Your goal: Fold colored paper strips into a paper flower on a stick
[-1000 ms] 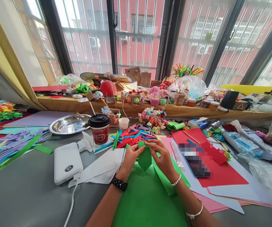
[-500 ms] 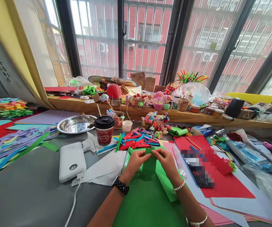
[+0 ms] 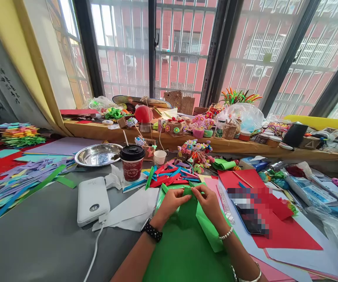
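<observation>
A piece of green paper (image 3: 187, 209) is pinched along its top edge by both hands. My left hand (image 3: 171, 200), with a dark dotted watch band at the wrist, closes thumb and finger on its upper left part. Close beside it, my right hand (image 3: 206, 199), wearing a beaded bracelet, pinches the upper right part. Beneath my hands and forearms spreads a large green sheet (image 3: 183, 254). A lighter green flap of paper (image 3: 211, 231) shows under my right wrist. Exact folds between the fingertips are hidden.
Left of my hands lie white paper (image 3: 130, 209) and a white power bank (image 3: 93, 201) with a cable. A lidded coffee cup (image 3: 132, 168), steel plate (image 3: 83, 156) and coloured strips (image 3: 171, 174) stand behind. Red paper (image 3: 286, 231) and a phone (image 3: 249, 217) lie right.
The whole view has shifted slightly to the right in the picture. Both hands keep their pinch on the green paper, with only a slight shift of the fingers.
</observation>
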Demonstrator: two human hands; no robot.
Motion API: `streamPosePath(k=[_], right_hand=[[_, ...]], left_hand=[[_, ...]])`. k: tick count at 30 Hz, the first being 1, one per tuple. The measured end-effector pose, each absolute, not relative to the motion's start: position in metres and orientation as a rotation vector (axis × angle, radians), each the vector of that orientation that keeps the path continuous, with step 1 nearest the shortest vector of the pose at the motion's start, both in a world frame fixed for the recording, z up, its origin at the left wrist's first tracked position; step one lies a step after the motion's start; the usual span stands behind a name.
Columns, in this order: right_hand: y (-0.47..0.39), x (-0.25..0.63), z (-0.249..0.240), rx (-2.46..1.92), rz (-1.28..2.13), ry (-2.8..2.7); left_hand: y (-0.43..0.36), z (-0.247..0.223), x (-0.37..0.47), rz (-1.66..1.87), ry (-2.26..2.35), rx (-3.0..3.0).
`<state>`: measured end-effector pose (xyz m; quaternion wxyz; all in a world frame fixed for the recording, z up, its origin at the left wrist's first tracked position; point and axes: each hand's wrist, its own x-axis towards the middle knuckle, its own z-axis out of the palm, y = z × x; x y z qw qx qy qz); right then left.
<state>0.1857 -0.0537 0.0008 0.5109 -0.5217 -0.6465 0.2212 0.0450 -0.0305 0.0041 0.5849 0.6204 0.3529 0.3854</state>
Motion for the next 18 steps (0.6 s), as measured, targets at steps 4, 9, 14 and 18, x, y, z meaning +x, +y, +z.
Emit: streamPosePath(k=[4, 9, 14, 18], right_hand=[[-0.0553, 0.1835, 0.0019, -1.278, 0.334, -1.632], [-0.0562, 0.1813, 0.0034, -1.308, 0.256, -1.648], [-0.0556, 0.1843, 0.0032, -1.336, 0.328, -1.638], [-0.0560, 0.1848, 0.0013, -1.388, 0.303, -1.681]], left_hand=[[-0.0313, 0.0061, 0.0476, 0.919, 0.894, 1.535], [-0.0303, 0.0055, 0.0478, 0.949, 0.933, 1.644], [-0.0304, 0.0048, 0.0454, 0.986, 0.897, 1.560], [-0.0312, 0.0084, 0.0445, 1.058, 0.981, 1.507]])
